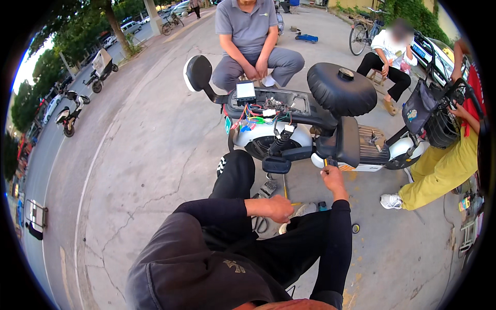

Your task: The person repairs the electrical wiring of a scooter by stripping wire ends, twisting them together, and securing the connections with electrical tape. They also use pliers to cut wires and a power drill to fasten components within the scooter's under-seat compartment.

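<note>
An electric scooter (297, 137) stands across in front of me, its rear compartment (281, 101) uncovered. A silver-topped controller box (245, 92) sits at that compartment's left end, and a bundle of coloured wires (254, 120) spills over its near side. My right hand (335, 182) is closed around a small yellow-and-black object (329, 162), held up by the scooter's body just below the black seat (349, 142). Over my lap, my left hand (279, 208) is closed; a thin rod and a bit of yellow show beside it, but what it grips is unclear.
Opposite sits a person in a grey shirt (248, 26); another in white (395, 44) sits farther right. At right, someone in yellow trousers (444, 170) stands by a bag and basket. A tape roll (355, 228) and gloves (266, 189) lie on the ground.
</note>
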The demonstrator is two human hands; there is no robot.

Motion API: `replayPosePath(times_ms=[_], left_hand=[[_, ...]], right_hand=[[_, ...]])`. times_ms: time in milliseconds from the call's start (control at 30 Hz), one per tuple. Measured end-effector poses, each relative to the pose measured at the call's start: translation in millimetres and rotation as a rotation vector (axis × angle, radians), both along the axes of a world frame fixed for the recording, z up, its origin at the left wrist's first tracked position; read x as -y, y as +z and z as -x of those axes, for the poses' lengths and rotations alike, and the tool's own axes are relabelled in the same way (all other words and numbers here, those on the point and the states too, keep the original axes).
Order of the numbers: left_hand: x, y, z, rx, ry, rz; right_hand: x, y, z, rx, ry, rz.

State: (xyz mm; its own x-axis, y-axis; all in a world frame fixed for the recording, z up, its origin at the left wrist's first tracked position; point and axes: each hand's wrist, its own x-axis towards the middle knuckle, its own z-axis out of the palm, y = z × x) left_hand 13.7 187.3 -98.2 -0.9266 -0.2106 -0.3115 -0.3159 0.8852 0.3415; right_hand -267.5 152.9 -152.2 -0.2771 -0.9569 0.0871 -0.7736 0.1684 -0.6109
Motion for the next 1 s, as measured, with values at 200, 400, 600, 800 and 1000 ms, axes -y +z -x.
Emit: replayPosePath(times_ms=[200,400,600,800,1000], left_hand=[[12.7,-3.9,-0.8,0.045,-0.011,-0.002],[50.5,30.5,-33.0,0.113,0.086,-0.042],[101.2,97.4,-87.6,-0.219,0.406,0.135],[175.9,125.7,-147.4,-0.749,0.98,0.235],[266.0,128.8,-146.5,-0.901,0.648,0.598]], right_hand=[[6.6,-7.7,2.8,0.087,0.051,-0.032],[11.4,1.3,-11.0,0.157,0.06,-0.174],[11.4,9.9,-8.1,0.079,0.151,-0.316],[11.0,44.6,-41.1,-0.047,0.312,-0.33],[17.9,60.6,-62.4,0.044,0.321,-0.212]])
